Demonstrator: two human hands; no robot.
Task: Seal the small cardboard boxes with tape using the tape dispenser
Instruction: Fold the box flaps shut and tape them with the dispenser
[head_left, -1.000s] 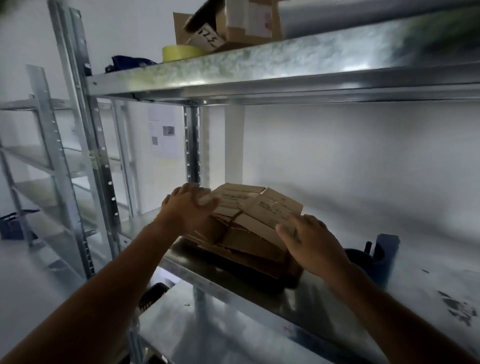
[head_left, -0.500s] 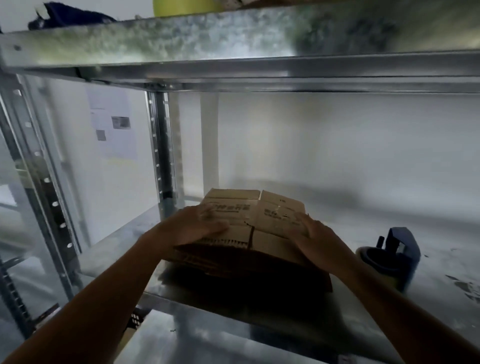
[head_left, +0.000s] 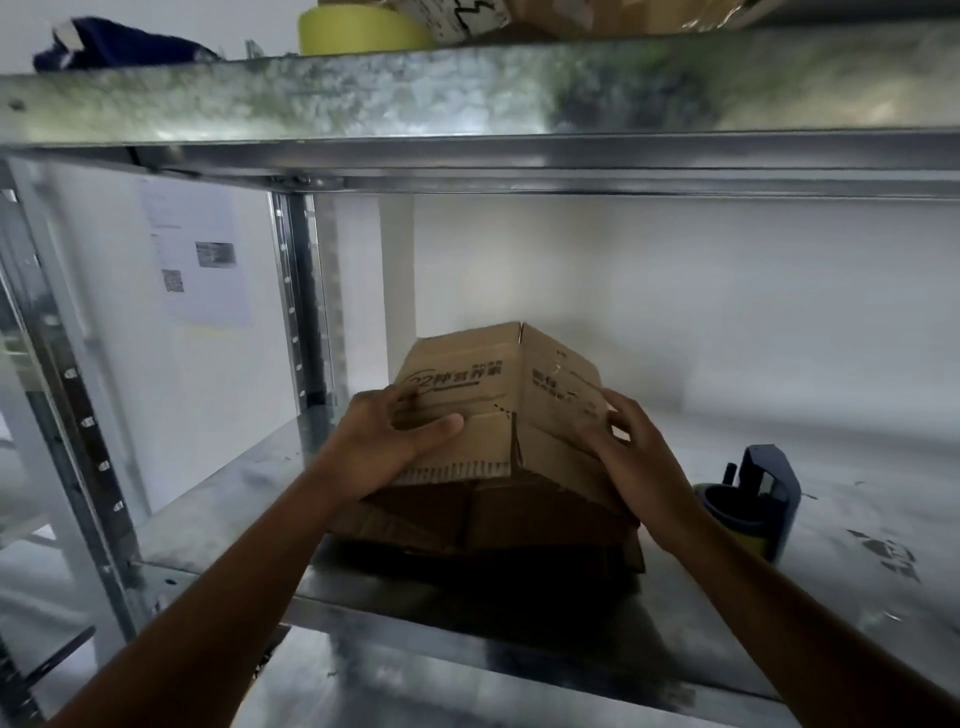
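A: Whereas half a second back the top sheet lay nearly flat on the pile, the printed brown cardboard box blank (head_left: 498, 405) now stands peaked like a tent, its fold ridge up and both panels sloping away.

B: Hands?

A: Left hand (head_left: 387, 447) grips the left printed panel, thumb across its face, fingers behind the edge. Right hand (head_left: 631, 457) grasps the right panel, fingers spread over it. Both hold the same blank; neither is free.

B: Where does it sit?

A: Just above the dark stack of flattened cardboard (head_left: 488, 519), lower edges close to it or touching; I cannot tell which. The stack rests on the galvanised grey metal shelf (head_left: 234, 499), toward its left.

B: What does the change mean?

A: My reading: one blank has been picked off the pile and is being opened into a box. Nothing is sealed, no flap is folded shut, so taping has not started.

B: Dispenser?

A: Dark blue handheld tape dispenser (head_left: 753, 499) stands on the same shelf, just right of the stack, near the right wrist, untouched. A pale yellow tape roll (head_left: 358, 28) lies on the shelf above, with a crumpled dark blue cloth (head_left: 119, 47) to its left.

B: Next demand?

A: Likely squaring the walls and closing flaps, then freeing the right hand for the dispenser.
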